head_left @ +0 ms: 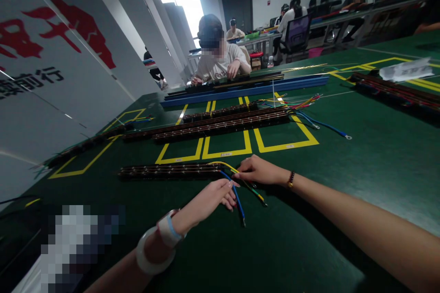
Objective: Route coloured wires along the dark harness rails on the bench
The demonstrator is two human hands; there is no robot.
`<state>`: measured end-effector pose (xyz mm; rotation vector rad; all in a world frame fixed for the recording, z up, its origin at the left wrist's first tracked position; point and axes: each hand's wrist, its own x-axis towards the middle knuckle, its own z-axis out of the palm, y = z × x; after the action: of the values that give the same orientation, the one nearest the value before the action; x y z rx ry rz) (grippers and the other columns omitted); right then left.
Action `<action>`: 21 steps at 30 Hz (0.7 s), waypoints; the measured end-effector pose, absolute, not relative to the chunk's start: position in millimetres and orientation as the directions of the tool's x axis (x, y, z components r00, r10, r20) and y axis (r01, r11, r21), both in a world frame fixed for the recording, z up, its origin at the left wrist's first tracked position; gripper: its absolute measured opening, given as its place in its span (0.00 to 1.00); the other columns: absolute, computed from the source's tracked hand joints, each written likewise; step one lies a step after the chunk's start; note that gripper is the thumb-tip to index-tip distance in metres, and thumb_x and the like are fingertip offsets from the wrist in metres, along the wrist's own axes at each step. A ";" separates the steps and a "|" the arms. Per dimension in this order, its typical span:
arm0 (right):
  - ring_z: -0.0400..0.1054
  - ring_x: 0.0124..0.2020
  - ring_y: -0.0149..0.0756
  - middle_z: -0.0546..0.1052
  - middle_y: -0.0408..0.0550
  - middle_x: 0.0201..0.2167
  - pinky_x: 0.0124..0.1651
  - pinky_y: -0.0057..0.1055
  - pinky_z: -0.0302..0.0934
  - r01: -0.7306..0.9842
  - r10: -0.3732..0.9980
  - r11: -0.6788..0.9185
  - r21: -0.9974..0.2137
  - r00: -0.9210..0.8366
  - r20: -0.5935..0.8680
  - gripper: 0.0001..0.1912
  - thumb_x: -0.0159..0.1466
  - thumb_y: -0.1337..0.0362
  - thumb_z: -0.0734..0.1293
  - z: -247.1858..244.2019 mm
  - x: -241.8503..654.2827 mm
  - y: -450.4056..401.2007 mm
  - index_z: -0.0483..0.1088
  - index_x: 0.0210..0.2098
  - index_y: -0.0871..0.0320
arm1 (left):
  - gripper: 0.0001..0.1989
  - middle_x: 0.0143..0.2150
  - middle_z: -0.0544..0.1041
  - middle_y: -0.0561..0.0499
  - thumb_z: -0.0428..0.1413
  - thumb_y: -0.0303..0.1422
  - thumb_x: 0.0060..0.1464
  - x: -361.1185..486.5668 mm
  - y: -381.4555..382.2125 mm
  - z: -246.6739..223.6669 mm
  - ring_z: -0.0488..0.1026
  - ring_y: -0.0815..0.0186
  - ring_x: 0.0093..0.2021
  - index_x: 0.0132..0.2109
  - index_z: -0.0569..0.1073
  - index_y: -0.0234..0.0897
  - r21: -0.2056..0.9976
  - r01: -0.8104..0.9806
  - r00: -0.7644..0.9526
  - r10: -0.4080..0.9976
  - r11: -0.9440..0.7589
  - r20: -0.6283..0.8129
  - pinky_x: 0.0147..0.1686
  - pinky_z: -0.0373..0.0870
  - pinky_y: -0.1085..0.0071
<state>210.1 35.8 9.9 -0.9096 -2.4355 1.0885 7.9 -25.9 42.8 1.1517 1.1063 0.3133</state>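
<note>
Handling one wire cluster (239, 204), two hands (213, 193)

From the person's head, the camera looks forward and down across the table (292, 247), near both hands (258, 170).

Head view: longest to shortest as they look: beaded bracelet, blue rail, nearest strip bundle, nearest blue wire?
1. Blue rail, though farther back
2. Nearest strip bundle
3. Nearest blue wire
4. Beaded bracelet

No close calls.
</note>
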 end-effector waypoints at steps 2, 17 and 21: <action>0.62 0.29 0.28 0.71 0.46 0.28 0.36 0.25 0.54 0.412 0.667 0.567 -0.713 -0.738 0.104 0.16 0.65 0.59 0.60 8.7 207.3 32.6 0.74 0.31 0.63 | 0.23 0.42 0.71 0.41 0.44 0.46 0.60 15.2 -25.3 41.6 0.72 0.67 0.39 0.48 0.64 0.28 0.864 0.220 0.469 0.728 0.452 -0.500 0.44 0.70 0.66; 0.62 0.34 0.30 0.70 0.50 0.32 0.38 0.28 0.55 0.481 0.644 0.723 -0.496 -0.728 0.234 0.13 0.65 0.62 0.61 12.9 199.0 27.9 0.72 0.32 0.64 | 0.21 0.57 0.64 0.34 0.43 0.38 0.62 40.3 -18.2 31.8 0.67 0.61 0.55 0.55 0.60 0.26 0.723 -0.272 0.495 0.737 0.635 -0.461 0.58 0.62 0.59; 0.60 0.31 0.30 0.70 0.48 0.32 0.37 0.29 0.54 0.562 0.640 0.762 -0.320 -0.729 0.243 0.10 0.64 0.65 0.61 15.5 194.2 24.1 0.71 0.31 0.62 | 0.19 0.54 0.67 0.36 0.44 0.36 0.62 43.5 -20.0 24.7 0.68 0.62 0.53 0.54 0.60 0.27 0.681 -0.364 0.456 0.760 0.635 -0.464 0.56 0.64 0.61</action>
<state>194.2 24.1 15.5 -0.9244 -2.6200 0.3209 43.5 -20.0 24.7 0.5386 0.8352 0.7355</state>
